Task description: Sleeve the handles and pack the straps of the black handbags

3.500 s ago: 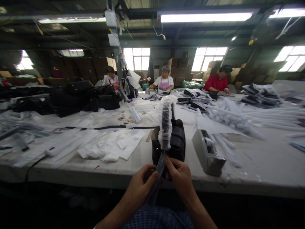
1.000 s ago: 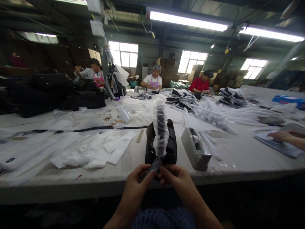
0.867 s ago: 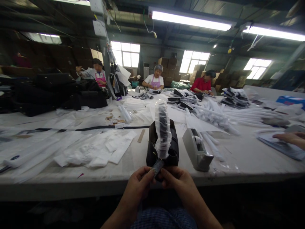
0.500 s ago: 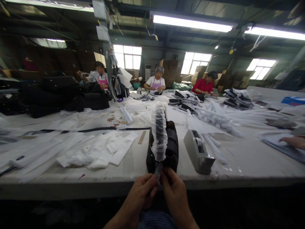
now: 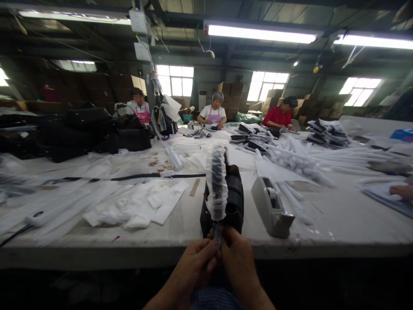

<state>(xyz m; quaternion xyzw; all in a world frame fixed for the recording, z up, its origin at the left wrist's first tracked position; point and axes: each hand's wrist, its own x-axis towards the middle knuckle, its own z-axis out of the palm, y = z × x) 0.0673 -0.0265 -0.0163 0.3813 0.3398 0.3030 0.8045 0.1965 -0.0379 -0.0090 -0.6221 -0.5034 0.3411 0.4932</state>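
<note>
A black bag (image 5: 235, 196) stands upright at the table's front edge. Its arched handle (image 5: 216, 183) rises toward the top, wrapped in crinkled, see-through white film. At the handle's near lower end, my left hand (image 5: 200, 258) pinches a clear plastic strip (image 5: 217, 231) between thumb and fingers. Close against it on the right, my right hand (image 5: 238, 254) is closed at the same handle end, its fingertips partly hidden by the bag. Whether it grips the strip or the handle's base cannot be made out.
A grey tape dispenser (image 5: 272, 209) stands right of the bag. White wrapping sheets (image 5: 135, 202) lie to the left, with a black strap (image 5: 138, 175) behind them. Black bags (image 5: 80, 129) are heaped far left. Another person's hand (image 5: 402, 190) shows at the right edge; several people sit opposite.
The whole scene has shifted slightly right and down in view. My hands stay at the handle's lower end, where the clear strip now shows more plainly.
</note>
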